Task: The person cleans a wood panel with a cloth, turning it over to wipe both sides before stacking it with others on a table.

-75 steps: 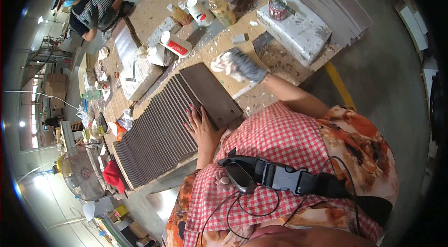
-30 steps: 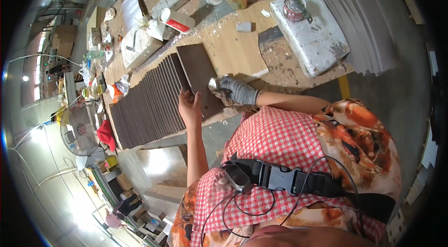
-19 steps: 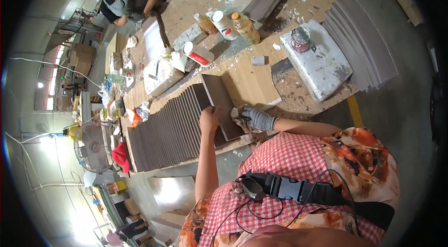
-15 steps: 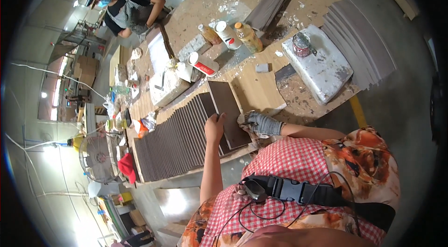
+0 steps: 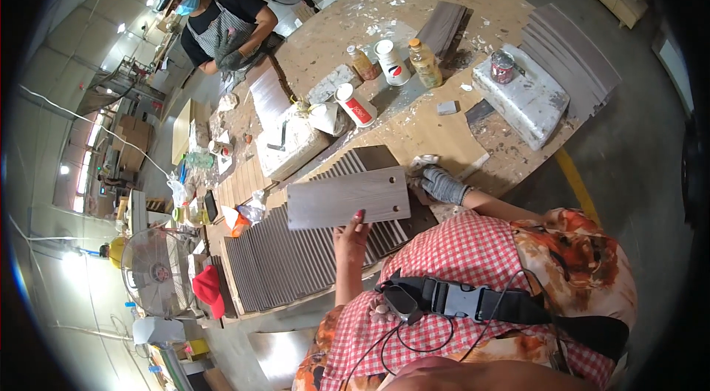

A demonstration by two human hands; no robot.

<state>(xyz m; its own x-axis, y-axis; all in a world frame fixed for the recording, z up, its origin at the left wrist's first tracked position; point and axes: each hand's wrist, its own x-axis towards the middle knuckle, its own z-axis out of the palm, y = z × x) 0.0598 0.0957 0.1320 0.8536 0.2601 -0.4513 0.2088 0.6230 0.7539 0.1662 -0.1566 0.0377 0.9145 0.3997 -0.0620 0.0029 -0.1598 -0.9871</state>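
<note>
A grey wood-grain board [image 5: 325, 200] with holes near its right end is raised over a long row of overlapping dark boards [image 5: 270, 262]. My left hand [image 5: 350, 237] grips its lower edge, the thumb lying on the face. To the right, my right hand [image 5: 445, 185] wears a grey knit glove. Its fingers are closed on a pale, stained rag [image 5: 424, 161] just off the board's right end. Beneath the raised board, the right part of the row is partly hidden.
Beyond the row stand white paper cups [image 5: 356, 105], a yellowish bottle [image 5: 424, 63] and a white block-like container [image 5: 292, 147]. At right, a can [image 5: 501, 66] rests on a white slab [image 5: 529, 106] beside fanned boards [image 5: 569, 58]. A masked co-worker [image 5: 225, 29] stands across the table.
My left hand has lifted a board off the right end of the row and turned its lighter face up. My right hand has moved right with the rag, away from the boards.
</note>
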